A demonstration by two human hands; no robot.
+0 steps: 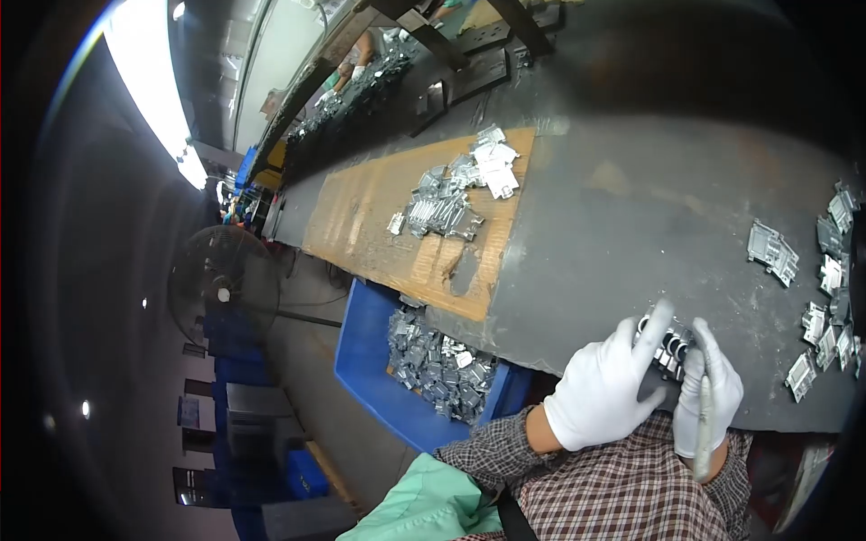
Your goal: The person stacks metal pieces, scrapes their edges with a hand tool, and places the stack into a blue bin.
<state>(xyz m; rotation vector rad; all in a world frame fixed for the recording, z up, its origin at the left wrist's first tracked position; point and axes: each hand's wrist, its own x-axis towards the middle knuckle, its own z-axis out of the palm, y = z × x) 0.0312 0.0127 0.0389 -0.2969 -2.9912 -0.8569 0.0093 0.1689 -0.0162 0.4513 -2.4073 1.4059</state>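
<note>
A small silvery metal part [669, 350] with dark curved recesses is between my two hands, close over the grey table. My left hand [603, 389], in a white glove, has its fingers closed on the left side of the part. My right hand [714, 397], also gloved in white, holds a slim tool with a long pale handle [704, 419] running back toward the wrist. The tool's tip is hidden among the fingers at the part's right side.
Several similar metal parts [830, 270] lie at the table's right side, and one [772, 252] lies apart. A pile of them [446, 206] covers some cardboard [361, 212]. A blue bin [365, 379] full of parts stands beside the table edge. A person's hands [356, 70] show beyond a frame.
</note>
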